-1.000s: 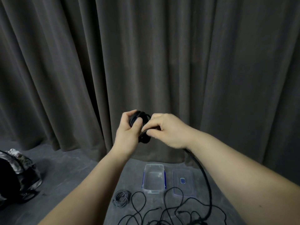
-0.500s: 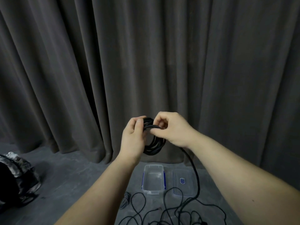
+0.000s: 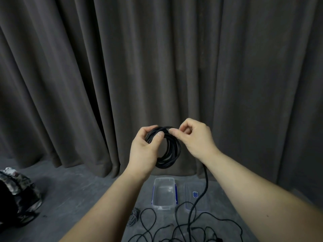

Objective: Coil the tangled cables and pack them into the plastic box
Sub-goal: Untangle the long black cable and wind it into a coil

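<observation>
1. Head view: black cable coil (image 3: 168, 151) held upright in left hand (image 3: 145, 149), fingers curled round its ten o'clock arc.
2. Right hand (image 3: 195, 138) pinching the strand at one o'clock; loose tail (image 3: 203, 187) dropping toward five o'clock.
3. Open plastic box (image 3: 164, 206) on the floor at six o'clock.

Black cable coil (image 3: 168, 149) held upright in midair; clear open box (image 3: 164, 193) below on floor, tangled cables (image 3: 183, 226) nearby.

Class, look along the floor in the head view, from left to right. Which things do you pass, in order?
Patterned bag → grey coiled cable → clear plastic box → box lid.
</observation>
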